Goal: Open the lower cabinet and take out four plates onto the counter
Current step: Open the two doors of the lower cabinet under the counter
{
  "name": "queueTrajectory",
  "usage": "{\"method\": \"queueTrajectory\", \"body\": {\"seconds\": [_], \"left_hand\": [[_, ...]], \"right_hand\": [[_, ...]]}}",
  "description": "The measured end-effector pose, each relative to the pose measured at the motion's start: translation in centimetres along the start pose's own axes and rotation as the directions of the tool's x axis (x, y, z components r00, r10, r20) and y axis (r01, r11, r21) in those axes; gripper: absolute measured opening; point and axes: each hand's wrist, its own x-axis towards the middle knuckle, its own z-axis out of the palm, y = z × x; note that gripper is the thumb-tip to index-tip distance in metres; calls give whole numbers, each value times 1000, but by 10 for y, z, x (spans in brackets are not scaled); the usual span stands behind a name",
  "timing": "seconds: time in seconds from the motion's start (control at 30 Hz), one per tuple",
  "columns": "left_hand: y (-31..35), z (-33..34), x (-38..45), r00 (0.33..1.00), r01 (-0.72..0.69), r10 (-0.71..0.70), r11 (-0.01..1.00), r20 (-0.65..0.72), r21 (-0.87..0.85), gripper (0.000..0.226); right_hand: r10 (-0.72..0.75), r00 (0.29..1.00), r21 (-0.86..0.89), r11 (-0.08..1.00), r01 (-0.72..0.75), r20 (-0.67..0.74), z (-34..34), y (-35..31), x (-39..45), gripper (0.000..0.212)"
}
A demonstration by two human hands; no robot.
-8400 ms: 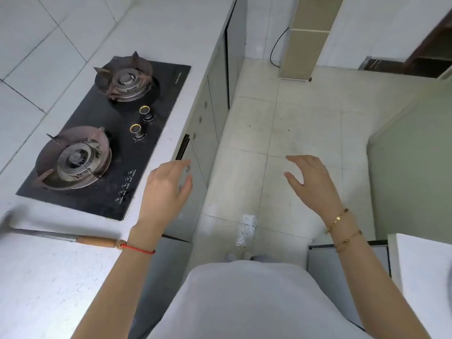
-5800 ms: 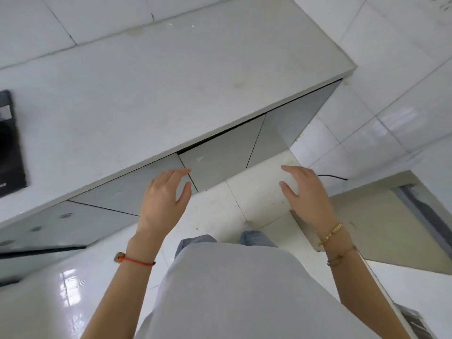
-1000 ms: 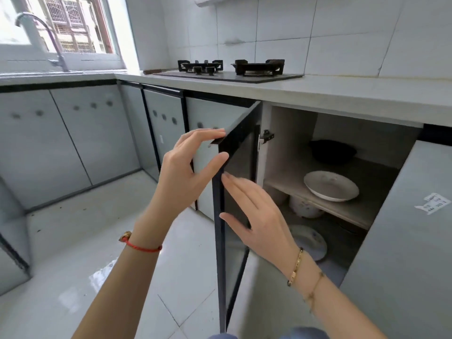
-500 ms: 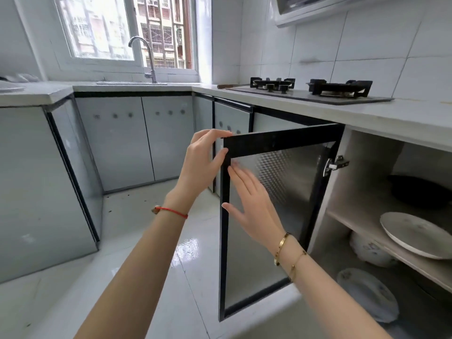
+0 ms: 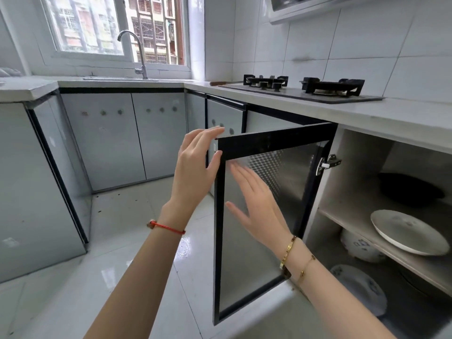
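The lower cabinet door (image 5: 269,216), black-framed with a patterned glass panel, stands swung wide open. My left hand (image 5: 195,172) holds its top free corner, fingers over the top edge and thumb against the side. My right hand (image 5: 254,204) lies flat and open against the inner face of the panel. Inside the cabinet a white plate (image 5: 408,231) rests on the middle shelf. A patterned plate (image 5: 362,287) lies on the cabinet floor below it. The counter (image 5: 381,116) runs above the cabinet.
A black pan (image 5: 411,189) sits at the back of the shelf and a white blue-patterned bowl (image 5: 357,245) stands under it. A gas hob (image 5: 303,90) is on the counter, with a sink tap (image 5: 137,52) by the window. Closed grey cabinets line the left side.
The door has swung further open since a second ago, and the view has shifted left. Both hands have stayed on the door.
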Motion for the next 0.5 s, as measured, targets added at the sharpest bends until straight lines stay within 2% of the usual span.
{"method": "queueTrajectory", "body": {"seconds": [0.13,0.27,0.33,0.5], "left_hand": [[15,12,-11,996,-77,77,997,-47,4,35],[38,42,-20,990,-143,141,985,-32,-99,33],[52,64,-24,988,-147,152,976,14,-163,33],[99,128,-37,979,-56,123,931,164,-360,36]], "right_hand": [[55,998,-30,998,-57,-38,-34,15,-25,66],[122,990,-113,985,-129,-67,-71,41,-53,59],[170,981,-169,968,-185,-96,-91,55,-68,56],[290,928,-299,887,-352,-234,-148,89,-110,50]]}}
